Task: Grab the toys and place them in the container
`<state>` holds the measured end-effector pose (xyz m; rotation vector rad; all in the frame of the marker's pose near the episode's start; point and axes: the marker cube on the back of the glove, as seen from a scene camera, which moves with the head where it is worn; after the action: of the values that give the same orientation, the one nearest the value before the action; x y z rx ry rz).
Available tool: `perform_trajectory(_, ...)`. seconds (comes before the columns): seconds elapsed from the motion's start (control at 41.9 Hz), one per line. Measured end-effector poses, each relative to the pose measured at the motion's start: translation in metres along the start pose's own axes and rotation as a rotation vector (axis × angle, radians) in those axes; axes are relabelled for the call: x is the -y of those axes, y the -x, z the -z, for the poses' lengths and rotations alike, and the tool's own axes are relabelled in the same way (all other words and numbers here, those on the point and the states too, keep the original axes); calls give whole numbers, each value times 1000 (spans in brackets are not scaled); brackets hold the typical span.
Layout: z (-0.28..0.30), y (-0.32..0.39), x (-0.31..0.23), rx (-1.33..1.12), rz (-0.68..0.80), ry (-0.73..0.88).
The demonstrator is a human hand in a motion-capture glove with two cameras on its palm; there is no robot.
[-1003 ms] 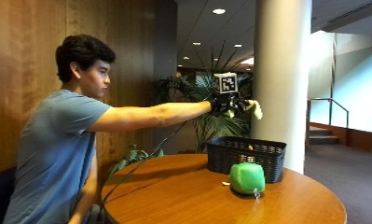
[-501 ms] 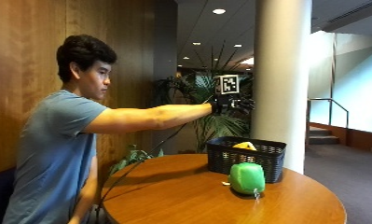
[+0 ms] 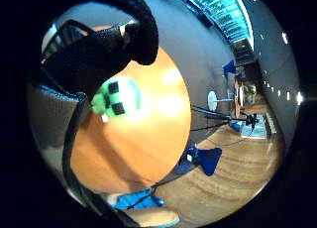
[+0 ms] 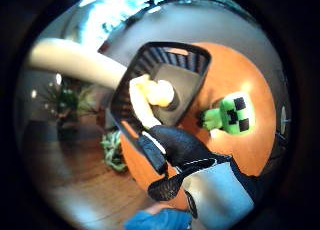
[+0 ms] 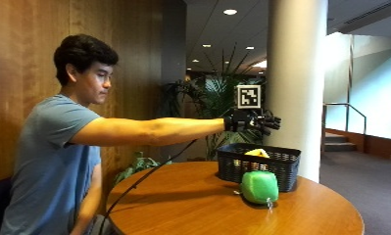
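In the outside view my gloved right hand (image 5: 254,121) hovers above the black basket (image 5: 257,167), fingers spread and holding nothing. A yellow plush toy (image 5: 257,152) lies inside the basket, its top showing over the rim. A green blocky plush toy (image 5: 259,187) stands on the round wooden table (image 5: 195,208) just in front of the basket. The thumb side palm view looks down on the basket (image 4: 197,60) with the yellow toy (image 4: 150,97) in it and the green toy (image 4: 232,115) beside it on the table. The glove's fingers (image 4: 175,150) are loosely bent and grip nothing.
A white column (image 5: 296,73) rises right behind the basket, with potted plants (image 5: 211,98) beside it. A wood-panelled wall runs behind the person. Bare tabletop (image 3: 148,139) stretches from the green toy (image 3: 116,99) toward the person.
One second ago the hand held the yellow toy above the basket. It let go, the toy dropped into the basket, and the hand stays above with its fingers spread.
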<state>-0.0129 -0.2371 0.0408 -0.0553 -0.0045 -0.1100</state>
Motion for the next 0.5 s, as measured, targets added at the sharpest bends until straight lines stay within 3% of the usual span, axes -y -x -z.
perform_trajectory(0.215, -56, -39, -5, -12, -74, 106)
perform_trajectory(0.31, -88, -51, -6, -37, -173, 161)
perform_trajectory(0.501, -144, -59, -18, -45, -79, 301)
